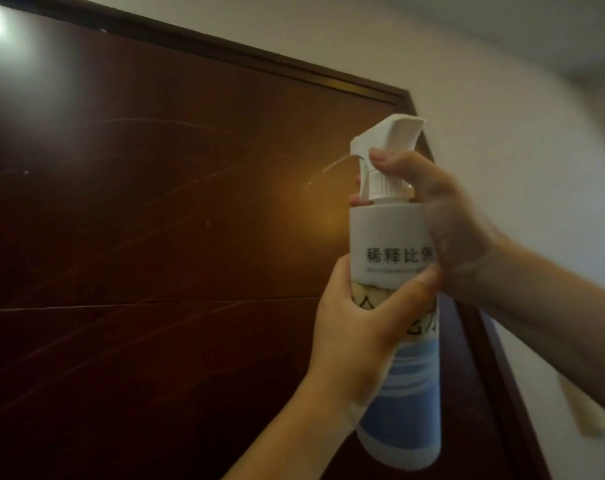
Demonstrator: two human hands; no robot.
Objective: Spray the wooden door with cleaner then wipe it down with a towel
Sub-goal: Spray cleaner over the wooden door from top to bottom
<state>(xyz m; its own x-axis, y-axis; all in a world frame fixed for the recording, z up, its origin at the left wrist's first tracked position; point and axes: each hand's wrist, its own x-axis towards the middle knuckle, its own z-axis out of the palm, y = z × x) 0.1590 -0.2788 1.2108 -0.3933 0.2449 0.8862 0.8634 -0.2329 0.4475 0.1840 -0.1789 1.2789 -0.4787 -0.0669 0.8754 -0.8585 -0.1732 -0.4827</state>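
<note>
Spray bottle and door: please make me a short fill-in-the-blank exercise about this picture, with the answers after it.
1. Both hands hold the spray bottle, and the right hand is at its ____ trigger head.
2. The left hand grips the bottle's ____.
3. The nozzle points at the dark wooden ____.
4. The wall beside the door frame is ____.

Answers: white; body; door; white
</note>
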